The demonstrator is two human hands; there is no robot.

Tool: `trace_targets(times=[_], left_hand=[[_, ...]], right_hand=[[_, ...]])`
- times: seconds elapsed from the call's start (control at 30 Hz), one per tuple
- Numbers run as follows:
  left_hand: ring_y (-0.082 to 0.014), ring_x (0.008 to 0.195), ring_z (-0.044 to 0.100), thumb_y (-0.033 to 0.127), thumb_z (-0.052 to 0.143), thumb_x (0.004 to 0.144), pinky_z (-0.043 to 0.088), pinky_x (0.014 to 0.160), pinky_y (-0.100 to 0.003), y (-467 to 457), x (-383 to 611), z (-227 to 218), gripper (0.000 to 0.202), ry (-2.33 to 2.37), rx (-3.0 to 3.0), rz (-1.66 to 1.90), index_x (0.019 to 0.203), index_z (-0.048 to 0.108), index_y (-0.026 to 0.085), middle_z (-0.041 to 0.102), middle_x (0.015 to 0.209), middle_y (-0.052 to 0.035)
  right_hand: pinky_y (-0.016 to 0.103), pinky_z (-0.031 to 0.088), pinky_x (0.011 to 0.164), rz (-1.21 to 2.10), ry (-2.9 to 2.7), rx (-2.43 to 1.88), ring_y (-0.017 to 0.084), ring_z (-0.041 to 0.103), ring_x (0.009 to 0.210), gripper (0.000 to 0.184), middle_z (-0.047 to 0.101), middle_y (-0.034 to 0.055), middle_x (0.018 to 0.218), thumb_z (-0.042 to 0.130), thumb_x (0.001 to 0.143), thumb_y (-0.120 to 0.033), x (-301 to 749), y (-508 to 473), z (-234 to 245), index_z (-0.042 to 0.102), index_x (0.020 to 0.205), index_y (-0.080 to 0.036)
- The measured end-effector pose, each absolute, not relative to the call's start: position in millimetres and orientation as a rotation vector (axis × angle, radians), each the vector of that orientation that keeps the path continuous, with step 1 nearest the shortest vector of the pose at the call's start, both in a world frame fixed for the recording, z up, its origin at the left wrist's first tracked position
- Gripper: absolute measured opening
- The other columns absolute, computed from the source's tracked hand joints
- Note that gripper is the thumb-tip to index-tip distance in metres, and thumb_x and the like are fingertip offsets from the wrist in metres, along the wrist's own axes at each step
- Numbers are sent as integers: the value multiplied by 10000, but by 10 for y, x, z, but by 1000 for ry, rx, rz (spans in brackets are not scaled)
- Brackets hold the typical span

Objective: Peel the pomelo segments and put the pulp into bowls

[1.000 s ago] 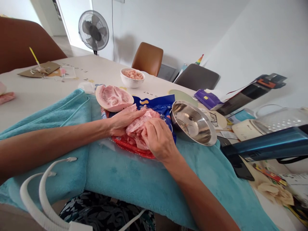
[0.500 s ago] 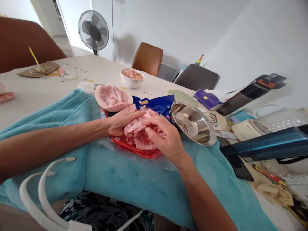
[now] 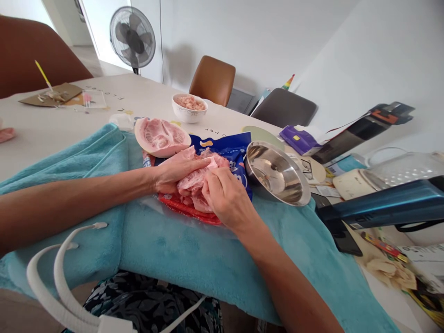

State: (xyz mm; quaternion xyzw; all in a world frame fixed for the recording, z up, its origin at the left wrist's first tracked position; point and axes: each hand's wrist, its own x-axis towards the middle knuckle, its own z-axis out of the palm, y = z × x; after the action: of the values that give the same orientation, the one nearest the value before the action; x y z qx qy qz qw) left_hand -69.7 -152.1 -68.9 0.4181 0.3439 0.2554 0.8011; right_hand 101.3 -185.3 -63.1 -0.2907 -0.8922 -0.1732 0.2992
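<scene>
Snugly, pink fruit flesh lies between left hand and right hand, both gripping it.

Hands close together (right fingers curled)

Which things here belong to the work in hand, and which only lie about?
Likely in use: left hand, right hand, pink fruit, printed bag, teal towel, rind half, metal bowl, white bowl.
Likely only lying about: purple pack, dark phone, yellow stick.
</scene>
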Motion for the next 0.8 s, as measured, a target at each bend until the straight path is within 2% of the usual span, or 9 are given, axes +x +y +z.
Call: trace_targets(times=[0.13, 0.23, 0.4, 0.63, 0.8], left_hand=[[-123, 364, 523, 544, 577, 868, 371, 337, -197, -1552, -678, -641, 433, 774, 938, 555, 696, 587, 147, 582, 485, -31], [-121, 346, 513, 507, 627, 849, 337, 317, -184, -1579, -653, -587, 366, 792, 949, 615, 784, 612, 146, 580, 475, -25], [-131, 447, 593, 423, 675, 836, 432, 398, -197, -1589, -645, -575, 277, 800, 901, 681, 923, 638, 162, 651, 592, -30], [-127, 439, 578, 380, 657, 851, 438, 398, -202, -1586, -655, -594, 223, 810, 898, 688, 858, 626, 159, 634, 585, -22], [-120, 368, 528, 477, 598, 871, 394, 347, -193, -1582, -662, -586, 351, 769, 897, 584, 748, 606, 148, 590, 501, -26]], right_hand=[[296, 478, 642, -120, -2241, -880, 165, 557, 676, 212, 594, 39, 704, 418, 867, -102, 1029, -1809, -663, 526, 716, -205], [256, 448, 604, 230, -2080, -1032, 125, 530, 614, 156, 586, -9, 663, 476, 792, -114, 1030, -1840, -615, 488, 675, -217], [241, 405, 550, 673, -1832, -1245, 102, 489, 548, 125, 571, -34, 615, 524, 765, -203, 1010, -1905, -512, 519, 641, -211], [259, 421, 573, 814, -1655, -1297, 104, 492, 542, 120, 584, -32, 603, 555, 744, -272, 1033, -1860, -509, 565, 649, -198], [281, 449, 614, 697, -1642, -1306, 122, 536, 584, 118, 620, -14, 638, 547, 756, -265, 1033, -1856, -542, 566, 660, -200]])
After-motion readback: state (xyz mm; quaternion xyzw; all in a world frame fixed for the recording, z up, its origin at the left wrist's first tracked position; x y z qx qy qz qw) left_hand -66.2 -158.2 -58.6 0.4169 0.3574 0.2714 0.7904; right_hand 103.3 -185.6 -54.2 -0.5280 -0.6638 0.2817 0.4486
